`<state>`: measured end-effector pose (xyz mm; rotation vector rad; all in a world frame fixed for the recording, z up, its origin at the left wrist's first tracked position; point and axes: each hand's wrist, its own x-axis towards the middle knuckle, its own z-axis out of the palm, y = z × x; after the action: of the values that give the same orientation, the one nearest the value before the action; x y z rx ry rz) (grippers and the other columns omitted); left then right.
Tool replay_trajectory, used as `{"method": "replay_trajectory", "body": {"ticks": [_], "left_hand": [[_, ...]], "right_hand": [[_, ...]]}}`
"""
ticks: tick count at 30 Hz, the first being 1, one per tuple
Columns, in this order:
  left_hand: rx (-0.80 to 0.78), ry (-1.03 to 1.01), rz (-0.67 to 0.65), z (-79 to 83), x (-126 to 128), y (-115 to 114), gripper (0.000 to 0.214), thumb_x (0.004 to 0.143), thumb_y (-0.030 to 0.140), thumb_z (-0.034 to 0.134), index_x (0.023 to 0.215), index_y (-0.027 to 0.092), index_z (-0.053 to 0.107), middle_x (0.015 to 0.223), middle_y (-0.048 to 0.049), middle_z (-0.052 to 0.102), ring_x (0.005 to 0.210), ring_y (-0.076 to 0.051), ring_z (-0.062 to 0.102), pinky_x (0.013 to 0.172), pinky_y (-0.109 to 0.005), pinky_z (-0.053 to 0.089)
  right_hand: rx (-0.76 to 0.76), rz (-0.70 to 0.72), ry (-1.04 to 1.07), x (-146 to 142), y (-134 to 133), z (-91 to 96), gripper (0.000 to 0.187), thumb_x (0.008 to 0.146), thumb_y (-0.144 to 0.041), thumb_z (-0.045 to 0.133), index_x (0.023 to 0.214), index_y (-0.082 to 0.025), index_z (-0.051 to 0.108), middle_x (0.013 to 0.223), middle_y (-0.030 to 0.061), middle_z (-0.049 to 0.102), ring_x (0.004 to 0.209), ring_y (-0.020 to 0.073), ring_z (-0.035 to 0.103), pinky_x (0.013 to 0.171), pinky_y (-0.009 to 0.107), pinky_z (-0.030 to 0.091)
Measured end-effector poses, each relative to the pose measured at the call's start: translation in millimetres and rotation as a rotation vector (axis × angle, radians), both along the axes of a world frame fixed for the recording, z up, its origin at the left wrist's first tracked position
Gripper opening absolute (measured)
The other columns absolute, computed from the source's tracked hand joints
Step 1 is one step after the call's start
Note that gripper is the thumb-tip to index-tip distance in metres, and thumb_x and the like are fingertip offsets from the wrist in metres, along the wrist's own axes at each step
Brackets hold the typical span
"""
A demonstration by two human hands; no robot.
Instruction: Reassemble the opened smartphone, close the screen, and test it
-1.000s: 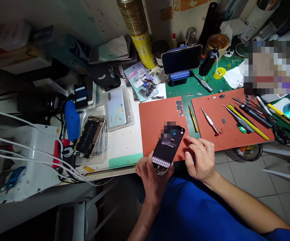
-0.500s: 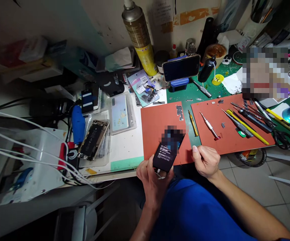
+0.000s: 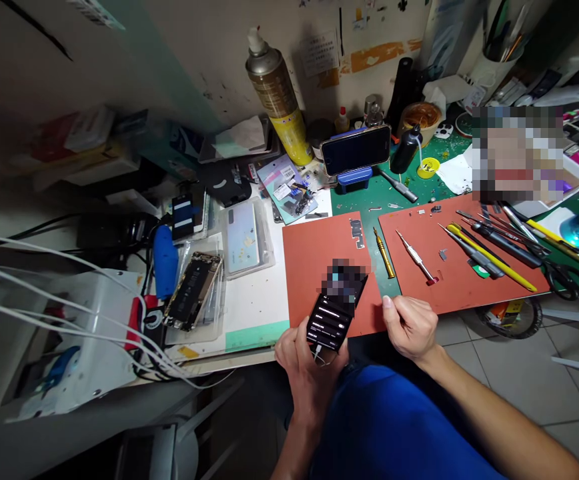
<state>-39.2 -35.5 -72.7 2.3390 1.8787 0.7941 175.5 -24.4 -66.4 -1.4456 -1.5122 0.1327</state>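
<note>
My left hand (image 3: 305, 363) is wrapped round the lower end of a black smartphone (image 3: 333, 313), held tilted over the near edge of a red work mat (image 3: 314, 253). The screen is lit with lines of text, and a white cable runs out of its bottom end. My right hand (image 3: 409, 327) hovers just right of the phone at the mat's front edge. Its fingers are curled in with the index tip pointing toward the phone, and nothing is in them.
A second red mat (image 3: 449, 267) to the right carries screwdrivers, tweezers and scissors (image 3: 567, 277). Behind stand a phone on a blue stand (image 3: 355, 150), a tall spray can (image 3: 274, 93) and a black squeeze bottle (image 3: 403, 150). An opened phone (image 3: 192, 290), cased phones and white cables (image 3: 69, 313) crowd the left.
The phone's screen changed from a keyboard view to a list of text lines. My right hand drew back a little from the phone and curled. The view shifted slightly upward.
</note>
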Motion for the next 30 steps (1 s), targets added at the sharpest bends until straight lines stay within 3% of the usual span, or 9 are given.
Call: {"method": "replay_trajectory", "body": {"ticks": [17,22,26,30], "left_hand": [[0.006,0.016,0.001,2.4,2,2,0.060,0.086,0.039,0.076,0.137,0.016,0.054,0.110,-0.0120,0.063,0.108,-0.033,0.060,0.101,-0.050,0.047],[0.017,0.023,-0.006,0.9,0,2,0.061,0.086,0.039,0.078,0.137,0.016,0.054,0.110,-0.0120,0.064,0.108,-0.033,0.060,0.100,-0.049,0.047],[0.000,0.032,-0.008,-1.4,-1,1,0.064,0.084,0.039,0.079,0.138,0.016,0.053,0.112,-0.0126,0.065,0.109,-0.034,0.059,0.101,-0.051,0.046],[-0.003,0.032,-0.006,-4.4,-3,-1,0.068,0.083,0.041,0.079,0.141,0.016,0.051,0.113,-0.0131,0.064,0.109,-0.034,0.059,0.101,-0.052,0.046]], "right_hand": [[-0.015,-0.001,0.021,0,-2,-7.4,0.045,0.103,-0.010,0.057,0.065,-0.025,0.036,0.056,-0.0077,0.031,0.049,0.0106,0.029,0.054,0.033,0.025],[-0.017,0.000,0.037,-1,1,-7.9,0.039,0.102,-0.011,0.058,0.067,-0.024,0.045,0.054,-0.0065,0.040,0.047,0.0105,0.036,0.053,0.032,0.028],[-0.040,0.063,0.082,6,-2,17.1,0.016,0.102,-0.011,0.053,0.094,-0.020,0.064,0.066,-0.0010,0.061,0.053,0.0131,0.053,0.055,0.030,0.043],[0.065,0.254,0.019,24,-43,63.3,0.021,0.105,-0.028,0.050,0.103,-0.028,0.071,0.083,0.0046,0.073,0.065,0.0192,0.066,0.061,0.038,0.056]]}}
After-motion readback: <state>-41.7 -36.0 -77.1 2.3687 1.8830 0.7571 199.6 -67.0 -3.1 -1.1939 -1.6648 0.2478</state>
